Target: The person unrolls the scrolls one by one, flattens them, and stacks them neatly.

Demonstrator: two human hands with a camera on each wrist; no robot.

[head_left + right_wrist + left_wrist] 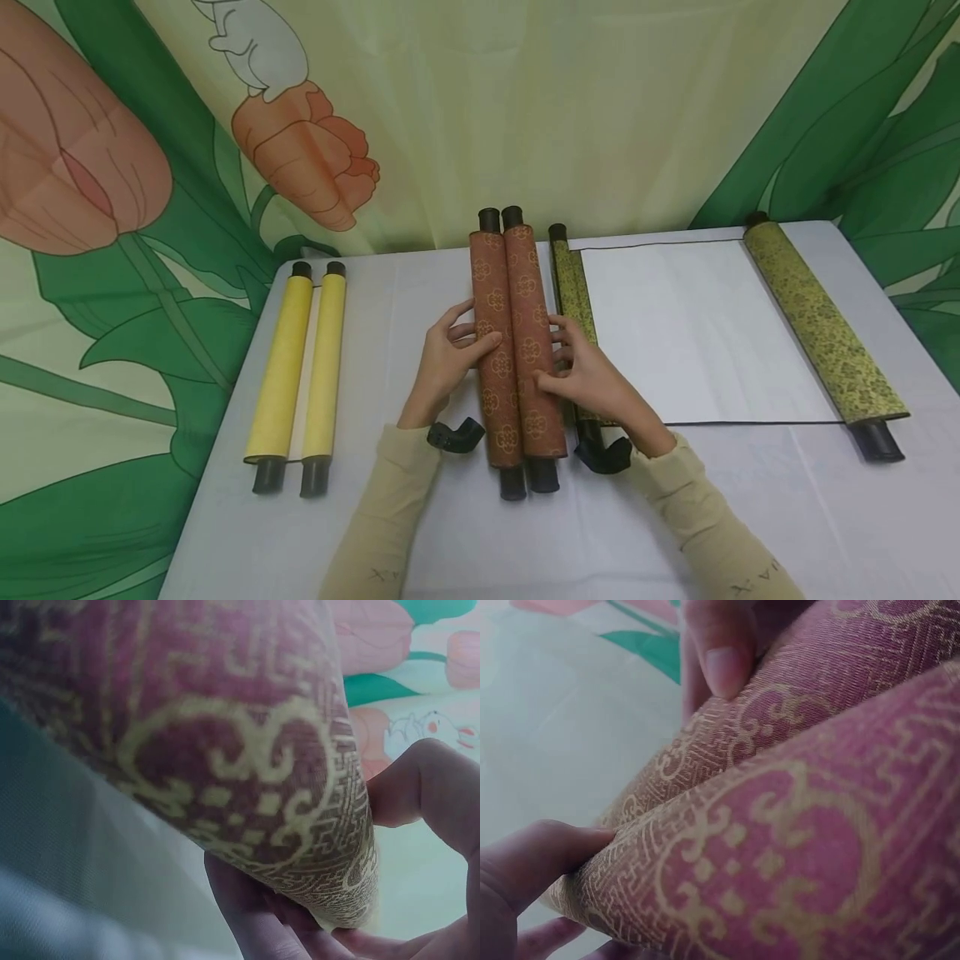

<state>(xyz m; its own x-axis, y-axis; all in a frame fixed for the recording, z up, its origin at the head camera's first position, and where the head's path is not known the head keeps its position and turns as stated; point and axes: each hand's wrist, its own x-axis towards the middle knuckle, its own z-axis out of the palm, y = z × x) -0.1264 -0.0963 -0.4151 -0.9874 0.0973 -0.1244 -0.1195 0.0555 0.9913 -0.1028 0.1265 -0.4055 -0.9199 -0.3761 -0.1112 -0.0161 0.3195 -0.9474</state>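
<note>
A red-brown scroll [534, 417] with a gold pattern and dark end knobs is rolled up from both sides, its two rolls side by side in the middle of the head view. My left hand [442, 362] holds the left roll, thumb on top and fingers around its outer side. The right roll is gripped by my right hand [596, 379] in the same way, from the right. Close up in the left wrist view, the patterned cloth [780, 847] fills much of the frame. In the right wrist view, thumb and fingers go around the roll [232, 780].
On the left of the white table [420, 550] lies a yellow scroll [279, 367], rolled from both ends. Partly unrolled at the right is a green-gold scroll [825, 325] with a blank white sheet [697, 333]. A printed curtain [562, 108] hangs behind.
</note>
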